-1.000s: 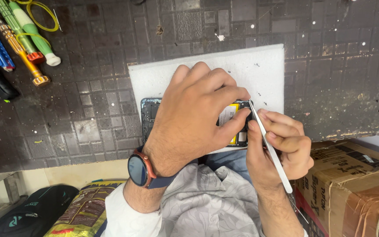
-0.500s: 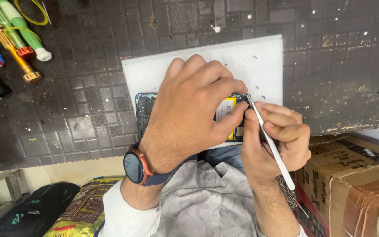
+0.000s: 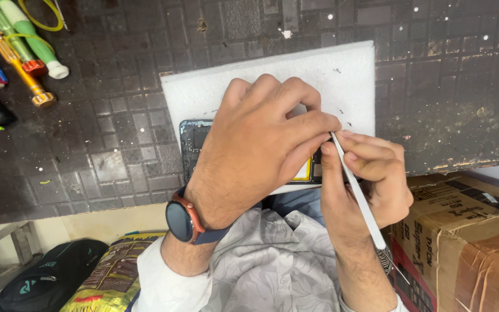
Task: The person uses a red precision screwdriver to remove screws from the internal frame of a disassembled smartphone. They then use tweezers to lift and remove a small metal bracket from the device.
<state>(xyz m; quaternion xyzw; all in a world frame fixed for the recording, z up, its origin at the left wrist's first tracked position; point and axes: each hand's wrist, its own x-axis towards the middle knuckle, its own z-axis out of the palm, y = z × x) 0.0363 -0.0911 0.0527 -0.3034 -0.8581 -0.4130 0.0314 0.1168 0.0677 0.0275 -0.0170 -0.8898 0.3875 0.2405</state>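
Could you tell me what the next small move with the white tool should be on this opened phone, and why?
Probably ease the tip of the white tool a little further along the edge of the opened phone. The right hand holds it like a pen with its tip at that edge, while the left hand presses the phone onto the white foam pad.

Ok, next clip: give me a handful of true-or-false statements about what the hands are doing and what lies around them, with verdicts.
1. The left hand lies over an opened phone. True.
2. The right hand holds a pair of scissors. False: it grips a thin white tool, whose tip points at the phone's edge.
3. The phone lies on a white foam pad. True.
4. A watch sits on the right wrist. False: it is on the left wrist.
5. Screwdrivers lie at the upper left of the dark mat. True.
6. The cardboard box stands on the foam pad. False: it stands off the bench, at the lower right.
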